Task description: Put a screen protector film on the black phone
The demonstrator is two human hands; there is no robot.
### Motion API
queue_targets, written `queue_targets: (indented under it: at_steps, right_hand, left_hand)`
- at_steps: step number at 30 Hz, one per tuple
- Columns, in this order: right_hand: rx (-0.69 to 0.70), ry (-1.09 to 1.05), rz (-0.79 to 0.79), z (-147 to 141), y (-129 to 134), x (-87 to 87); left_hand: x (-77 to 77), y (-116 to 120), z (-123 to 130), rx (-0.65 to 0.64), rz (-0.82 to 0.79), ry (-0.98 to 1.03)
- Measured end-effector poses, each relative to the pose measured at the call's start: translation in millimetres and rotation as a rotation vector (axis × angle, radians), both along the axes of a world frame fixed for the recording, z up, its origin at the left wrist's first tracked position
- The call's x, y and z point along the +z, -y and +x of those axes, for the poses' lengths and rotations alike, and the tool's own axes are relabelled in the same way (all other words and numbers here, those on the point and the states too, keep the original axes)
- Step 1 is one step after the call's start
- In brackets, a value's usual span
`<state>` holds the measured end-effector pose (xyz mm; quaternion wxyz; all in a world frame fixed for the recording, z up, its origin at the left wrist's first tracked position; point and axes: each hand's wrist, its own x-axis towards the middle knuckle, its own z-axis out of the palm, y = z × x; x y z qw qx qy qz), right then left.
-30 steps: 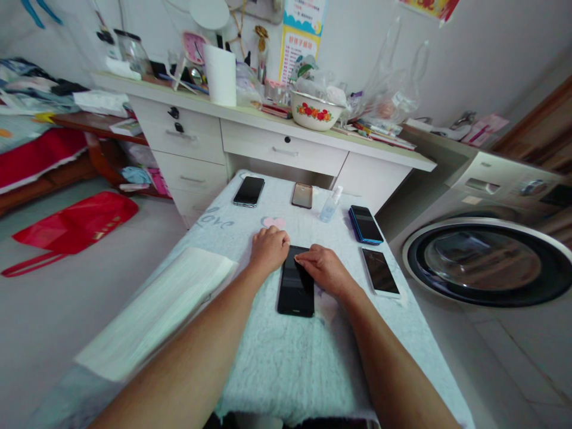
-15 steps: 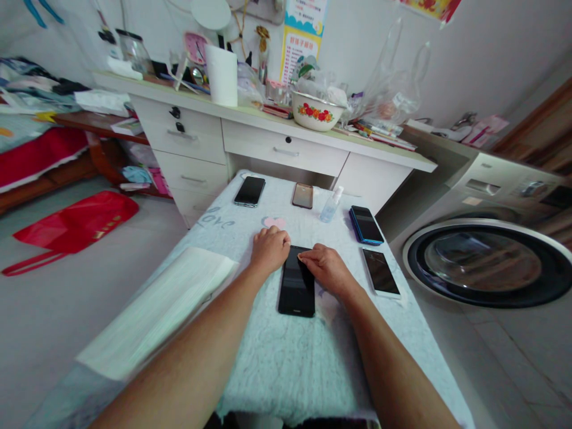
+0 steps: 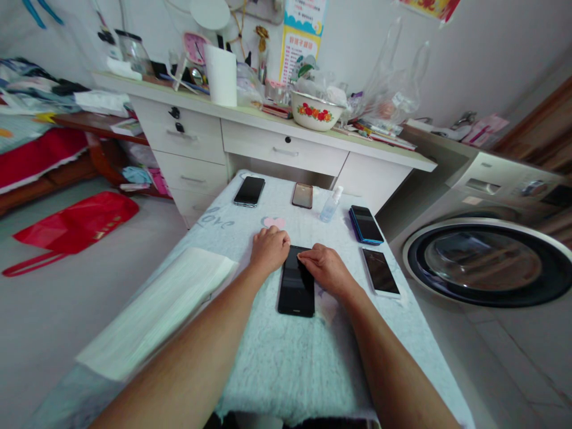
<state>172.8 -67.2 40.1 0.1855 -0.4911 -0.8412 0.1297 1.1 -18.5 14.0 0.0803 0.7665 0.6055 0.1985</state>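
A black phone (image 3: 297,289) lies screen up on the cloth-covered table (image 3: 286,369). At its upper left edge rests my left hand (image 3: 270,249), fingers curled closed; whatever they hold, if anything, is hidden. My right hand (image 3: 327,267) reaches over the phone's upper right side with fingertips pinched together near the screen; something small and pale shows at the tips, too small to name. Farther back are another black phone (image 3: 249,191), a brown phone case (image 3: 302,195) and a clear spray bottle (image 3: 331,205). On the right lie a blue-edged phone (image 3: 366,225) and a white phone (image 3: 381,273).
A folded pale cloth or paper (image 3: 156,313) lies along the table's left side. Behind stands a white desk (image 3: 286,143) bearing a flowered bowl (image 3: 316,112) and a paper roll (image 3: 221,77). A washing machine (image 3: 487,190) is at right, a red bag (image 3: 80,223) on the floor at left.
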Motion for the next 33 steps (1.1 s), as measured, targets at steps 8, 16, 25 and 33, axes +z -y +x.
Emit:
queue_targets:
  at_steps: [8,16,25,33]
  right_hand:
    - [-0.013,-0.003,0.004,0.6,-0.5,-1.6]
    - [-0.007,-0.009,0.002,0.7,-0.8,-1.5]
    - [0.008,-0.019,0.017,0.7,-0.5,-2.6]
    - [-0.015,-0.024,0.005,1.2,-1.0,-3.2]
  left_hand:
    - [2.3,0.5,1.1,0.010,-0.026,-0.006]
    - [1.7,0.9,0.6,0.009,-0.023,-0.006]
    - [1.4,1.1,0.2,-0.001,-0.023,-0.007]
    - [-0.7,-0.3,0.5,0.009,-0.016,-0.013]
